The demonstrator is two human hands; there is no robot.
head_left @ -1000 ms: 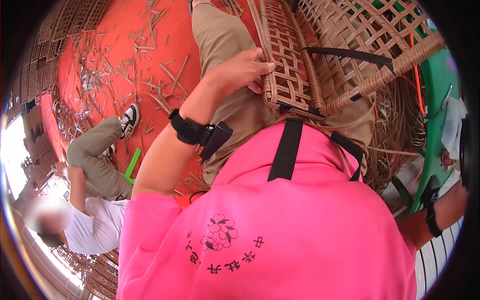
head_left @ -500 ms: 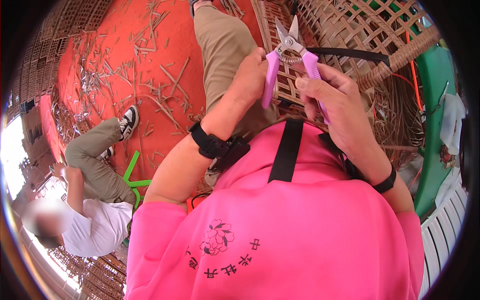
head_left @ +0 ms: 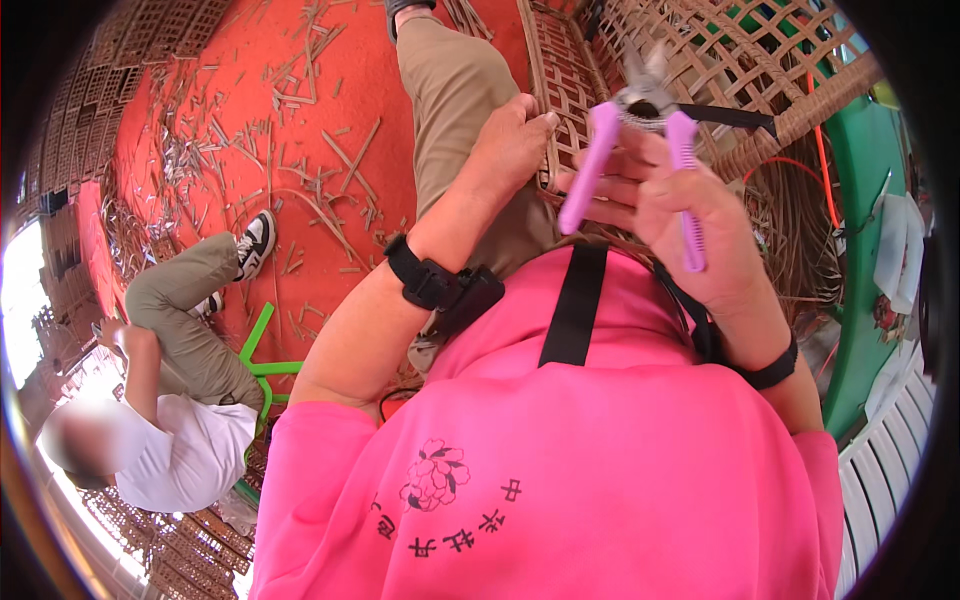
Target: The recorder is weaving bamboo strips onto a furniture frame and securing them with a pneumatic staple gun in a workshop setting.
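The right hand [head_left: 690,215] is closed around the snips [head_left: 640,150], palm wrapped on the purple handles, thumb on the near handle and fingers on the far one. The short metal blades point up and away, toward the wicker frame [head_left: 700,60]. The handles stand spread apart, so the blades are judged partly open; the tips are too small to confirm.

The left hand [head_left: 515,140] rests just beside the snips, fingers curled over the edge of the woven panel [head_left: 560,90] and pinching it. A black wristband [head_left: 425,280] sits on the left forearm.

Handling, as a judgement: the snips are light, rigid and sprung. Grip both handles at mid-length, clear of the pivot. The plastic grips look smooth; a full-palm hold limits slipping. The blades are sharp, so keep the left fingers out of their line.

The panel is light and springy. Its thin cane strips bend but may split if twisted. Hold it by the thicker border rail, not by a single strip.

Beyond the hands, cut cane scraps [head_left: 300,170] litter the orange floor [head_left: 200,120]. Further left, another person [head_left: 180,400] crouches, well apart from the work.
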